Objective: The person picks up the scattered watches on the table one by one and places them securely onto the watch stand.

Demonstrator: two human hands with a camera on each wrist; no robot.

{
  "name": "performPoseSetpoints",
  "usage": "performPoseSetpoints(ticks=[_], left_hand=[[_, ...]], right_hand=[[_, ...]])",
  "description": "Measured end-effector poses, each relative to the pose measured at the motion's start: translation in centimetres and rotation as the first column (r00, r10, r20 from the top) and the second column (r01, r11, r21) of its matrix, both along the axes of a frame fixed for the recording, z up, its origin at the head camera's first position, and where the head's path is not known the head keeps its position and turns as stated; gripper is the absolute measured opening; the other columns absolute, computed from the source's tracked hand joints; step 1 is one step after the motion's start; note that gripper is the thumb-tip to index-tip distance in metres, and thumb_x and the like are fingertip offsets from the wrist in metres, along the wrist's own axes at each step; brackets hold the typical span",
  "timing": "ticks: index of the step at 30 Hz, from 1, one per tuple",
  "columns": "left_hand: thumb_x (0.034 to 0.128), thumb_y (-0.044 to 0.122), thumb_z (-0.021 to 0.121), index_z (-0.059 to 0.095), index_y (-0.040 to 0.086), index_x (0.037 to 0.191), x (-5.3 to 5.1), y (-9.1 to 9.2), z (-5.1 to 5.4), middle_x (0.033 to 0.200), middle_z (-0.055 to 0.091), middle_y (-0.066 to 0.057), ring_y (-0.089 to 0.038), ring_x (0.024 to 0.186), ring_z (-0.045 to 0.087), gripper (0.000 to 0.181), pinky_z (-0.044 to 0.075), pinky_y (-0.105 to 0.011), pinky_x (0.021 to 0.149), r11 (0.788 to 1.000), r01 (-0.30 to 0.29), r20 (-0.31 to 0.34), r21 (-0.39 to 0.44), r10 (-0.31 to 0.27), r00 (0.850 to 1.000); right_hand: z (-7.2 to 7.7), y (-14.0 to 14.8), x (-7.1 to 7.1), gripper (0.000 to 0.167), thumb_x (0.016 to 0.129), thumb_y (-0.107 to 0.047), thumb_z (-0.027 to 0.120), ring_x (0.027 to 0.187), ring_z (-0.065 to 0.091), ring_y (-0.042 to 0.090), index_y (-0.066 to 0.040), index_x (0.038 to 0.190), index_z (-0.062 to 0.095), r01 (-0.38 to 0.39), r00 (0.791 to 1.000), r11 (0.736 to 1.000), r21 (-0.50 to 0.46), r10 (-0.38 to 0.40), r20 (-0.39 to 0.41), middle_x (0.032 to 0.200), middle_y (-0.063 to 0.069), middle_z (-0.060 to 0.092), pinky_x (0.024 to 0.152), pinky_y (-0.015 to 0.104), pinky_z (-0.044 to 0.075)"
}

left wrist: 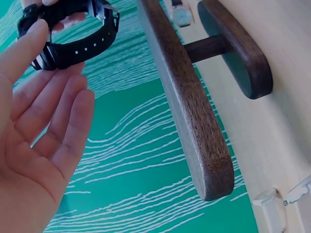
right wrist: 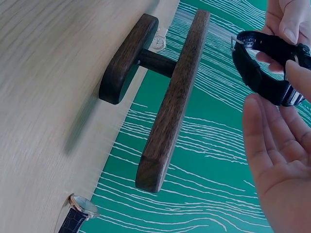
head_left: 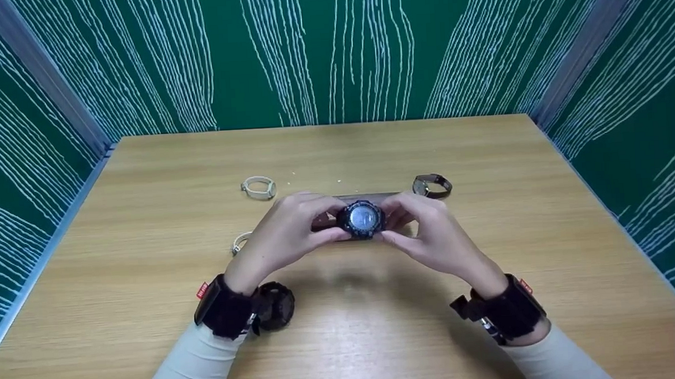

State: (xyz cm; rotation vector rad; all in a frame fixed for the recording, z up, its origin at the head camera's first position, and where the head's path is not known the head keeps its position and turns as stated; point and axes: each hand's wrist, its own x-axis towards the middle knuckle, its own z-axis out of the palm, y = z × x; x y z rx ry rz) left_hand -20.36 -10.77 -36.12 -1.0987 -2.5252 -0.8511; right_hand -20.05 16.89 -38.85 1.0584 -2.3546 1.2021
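Both hands hold a black digital watch between them, its round grey face turned up toward the head camera. The left hand pinches its left side between thumb and fingers; the right hand pinches the right side. In the left wrist view, the watch's black strap forms a buckled loop. Beneath the hands stands a dark wooden T-bar watch stand, its crossbar bare in both wrist views and mostly hidden by the hands and watch in the head view.
A pale-banded watch lies behind the left hand. Another light one is partly covered by that hand. A dark-strapped watch lies beyond the right hand. Beside the left wristband is a round black thing, perhaps a watch. Green walls enclose the wooden table.
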Motion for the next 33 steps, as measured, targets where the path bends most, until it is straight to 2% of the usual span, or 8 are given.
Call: performPoseSetpoints(ticks=[3,8,15,17,23,29,33], left_hand=[[0.0919,0.03,0.085,0.078,0.011,0.119,0.02,-0.02,-0.03,0.116,0.079,-0.003,-0.019,0.108,0.074,0.034,0.056,-0.037,0.101,1.0,-0.005,-0.001,0.006,0.005,1.0],[0.091,0.032,0.085,0.078,0.011,0.118,0.06,-0.07,-0.05,0.113,0.08,-0.002,-0.018,0.104,0.073,0.035,0.055,-0.038,0.099,1.0,-0.02,0.004,0.017,0.02,1.0],[0.0897,0.032,0.086,0.079,0.01,0.111,0.06,-0.08,-0.09,0.105,0.081,-0.001,-0.016,0.094,0.072,0.032,0.058,-0.033,0.084,0.999,-0.013,-0.004,0.044,0.013,1.0],[0.0906,0.032,0.085,0.079,0.01,0.111,0.01,-0.08,-0.15,0.105,0.081,-0.001,-0.017,0.095,0.073,0.031,0.059,-0.034,0.085,1.0,-0.006,-0.001,0.031,0.006,1.0],[0.093,0.027,0.084,0.079,0.011,0.111,-0.01,-0.05,-0.01,0.103,0.081,0.001,-0.016,0.093,0.074,0.024,0.057,-0.037,0.089,1.0,0.01,0.045,-0.014,-0.009,0.999],[0.0934,0.026,0.084,0.079,0.009,0.108,0.08,-0.02,0.02,0.097,0.081,0.0,-0.011,0.084,0.074,0.023,0.061,-0.036,0.08,1.0,0.018,0.101,0.002,-0.018,0.995],[0.093,0.025,0.085,0.078,0.008,0.106,0.08,-0.03,-0.01,0.093,0.08,0.0,-0.007,0.08,0.074,0.022,0.061,-0.03,0.074,1.0,0.015,0.109,0.012,-0.017,0.994]], right_hand=[[0.02,-0.04,0.02,0.034,0.085,-0.002,0.088,0.085,0.071,0.011,-0.003,0.114,0.07,0.013,1.0,1.0,0.004,-0.013,0.023,0.102,0.001,0.073,0.074,0.037,0.063],[0.11,-0.15,0.03,0.029,0.087,-0.005,0.087,0.083,0.071,0.009,-0.005,0.111,0.071,0.035,0.998,0.999,0.016,-0.036,0.051,0.1,0.0,0.074,0.074,0.031,0.062],[0.04,-0.21,-0.03,0.028,0.089,-0.009,0.087,0.082,0.071,0.009,-0.005,0.112,0.071,0.055,0.994,0.997,0.05,-0.06,0.09,0.1,-0.001,0.077,0.075,0.026,0.061],[0.05,-0.24,-0.04,0.027,0.089,-0.009,0.087,0.082,0.071,0.009,-0.005,0.111,0.071,0.055,0.993,0.997,0.058,-0.06,0.1,0.099,0.0,0.077,0.075,0.026,0.061],[0.02,-0.24,-0.08,0.027,0.089,-0.009,0.087,0.081,0.071,0.009,-0.006,0.111,0.072,0.043,0.99,0.997,0.071,-0.052,0.13,0.098,0.0,0.076,0.074,0.026,0.061],[-0.06,-0.22,0.0,0.026,0.09,-0.009,0.086,0.081,0.07,0.009,-0.007,0.112,0.073,0.045,0.989,0.995,0.084,-0.056,0.14,0.097,-0.002,0.074,0.073,0.027,0.06],[-0.08,-0.12,-0.04,0.028,0.091,-0.01,0.086,0.081,0.07,0.009,-0.007,0.115,0.073,0.04,0.988,0.995,0.093,-0.053,0.146,0.098,-0.001,0.074,0.074,0.027,0.06]])
